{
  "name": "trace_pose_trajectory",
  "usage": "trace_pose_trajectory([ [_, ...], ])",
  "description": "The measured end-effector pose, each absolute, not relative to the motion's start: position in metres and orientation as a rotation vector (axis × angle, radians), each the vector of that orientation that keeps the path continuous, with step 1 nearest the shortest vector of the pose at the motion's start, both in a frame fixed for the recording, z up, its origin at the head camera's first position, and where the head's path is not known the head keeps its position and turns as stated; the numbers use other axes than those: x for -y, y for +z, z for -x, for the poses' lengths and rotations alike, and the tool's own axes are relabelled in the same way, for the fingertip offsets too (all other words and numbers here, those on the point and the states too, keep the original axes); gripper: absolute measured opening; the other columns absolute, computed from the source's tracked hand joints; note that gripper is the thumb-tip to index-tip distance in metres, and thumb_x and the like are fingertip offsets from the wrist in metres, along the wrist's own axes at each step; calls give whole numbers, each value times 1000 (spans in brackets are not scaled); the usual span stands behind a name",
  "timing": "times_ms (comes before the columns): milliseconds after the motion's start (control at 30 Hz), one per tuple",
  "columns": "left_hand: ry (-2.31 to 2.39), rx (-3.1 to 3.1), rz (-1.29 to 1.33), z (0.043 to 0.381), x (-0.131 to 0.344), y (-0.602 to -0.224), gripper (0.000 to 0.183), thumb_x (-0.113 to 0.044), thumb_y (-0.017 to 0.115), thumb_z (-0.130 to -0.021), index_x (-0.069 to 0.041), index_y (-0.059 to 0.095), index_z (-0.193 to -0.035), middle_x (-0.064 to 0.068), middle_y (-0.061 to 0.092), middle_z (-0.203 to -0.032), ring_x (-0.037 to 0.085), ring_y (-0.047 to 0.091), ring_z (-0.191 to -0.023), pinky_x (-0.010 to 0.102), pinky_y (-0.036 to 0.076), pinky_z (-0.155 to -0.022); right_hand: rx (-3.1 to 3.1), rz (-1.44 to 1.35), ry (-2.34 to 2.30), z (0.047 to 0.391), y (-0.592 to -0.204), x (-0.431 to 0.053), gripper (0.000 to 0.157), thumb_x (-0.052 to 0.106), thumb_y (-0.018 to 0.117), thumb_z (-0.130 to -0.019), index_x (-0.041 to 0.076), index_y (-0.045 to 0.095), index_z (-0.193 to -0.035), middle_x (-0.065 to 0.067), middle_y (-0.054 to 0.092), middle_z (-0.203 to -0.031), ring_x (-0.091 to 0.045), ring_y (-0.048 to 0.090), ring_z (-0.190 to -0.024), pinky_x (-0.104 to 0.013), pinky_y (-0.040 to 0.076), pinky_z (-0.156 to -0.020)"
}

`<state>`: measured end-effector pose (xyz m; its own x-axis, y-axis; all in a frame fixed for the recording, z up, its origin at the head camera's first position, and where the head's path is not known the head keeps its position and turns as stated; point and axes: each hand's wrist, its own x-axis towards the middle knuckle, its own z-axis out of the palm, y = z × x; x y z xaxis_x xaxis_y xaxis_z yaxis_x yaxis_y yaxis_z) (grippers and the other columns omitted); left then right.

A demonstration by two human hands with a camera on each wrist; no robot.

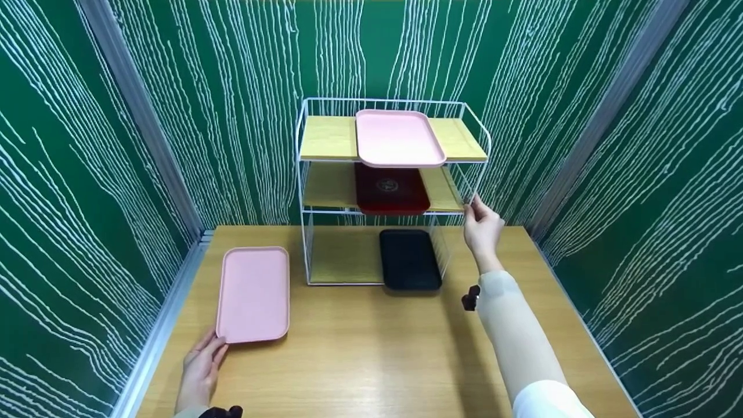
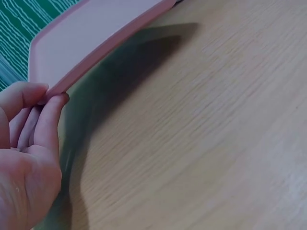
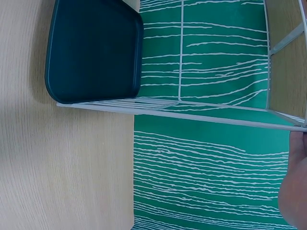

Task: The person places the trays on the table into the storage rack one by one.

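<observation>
My left hand (image 1: 200, 366) pinches the near left corner of a pink rectangular tray (image 1: 254, 293) between thumb and fingers. In the left wrist view, this tray (image 2: 91, 38) is raised at that corner, with a shadow on the tabletop beneath. On the other side, my right hand (image 1: 483, 229) grips the right front post of a white wire rack with wooden shelves (image 1: 328, 136), at middle-shelf height. Only part of the right hand (image 3: 295, 187) shows at the edge of the right wrist view.
A second pink tray (image 1: 400, 136) lies on the top shelf, its front edge overhanging. Below it sits a dark red tray (image 1: 392, 191). A black tray (image 1: 410, 258) occupies the bottom level's right side, jutting forward. Green walls with white lines (image 1: 249, 116) enclose the wooden table (image 1: 360, 348).
</observation>
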<state>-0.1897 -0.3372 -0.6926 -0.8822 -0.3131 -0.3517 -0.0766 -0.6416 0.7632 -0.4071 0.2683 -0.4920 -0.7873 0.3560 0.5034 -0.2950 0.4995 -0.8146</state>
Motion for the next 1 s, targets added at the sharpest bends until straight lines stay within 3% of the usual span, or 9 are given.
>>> trace_pose_trajectory([
  [67, -2643, 1265, -680, 188, 337, -694, 46, 12, 64, -100, -29, 80, -92, -19, 74, -99, 0, 69, -101, 25, 53, -105, 2099, 52, 1310, 407, -492, -268, 38, 8, 69, -105, 8, 66, -143, -16, 72, -133, -25, 71, -118, -38, 59, -97],
  [600, -2733, 1227, -562, 181, 337, -694, 46, 16, 59, -101, -23, 84, -96, -10, 78, -105, 9, 74, -97, 23, 59, -90, 2082, 46, 1278, 407, -492, -269, 39, 7, 69, -104, 8, 66, -143, -12, 70, -134, -24, 71, -119, -33, 59, -95],
  [1000, -2737, 1309, -394, 184, 327, -696, 46, 19, 57, -100, -18, 84, -105, -6, 79, -111, 12, 75, -100, 24, 60, -88, 2123, 49, 1322, 405, -490, -269, 40, 11, 67, -107, 13, 63, -147, -12, 69, -139, -21, 70, -119, -31, 59, -95],
])
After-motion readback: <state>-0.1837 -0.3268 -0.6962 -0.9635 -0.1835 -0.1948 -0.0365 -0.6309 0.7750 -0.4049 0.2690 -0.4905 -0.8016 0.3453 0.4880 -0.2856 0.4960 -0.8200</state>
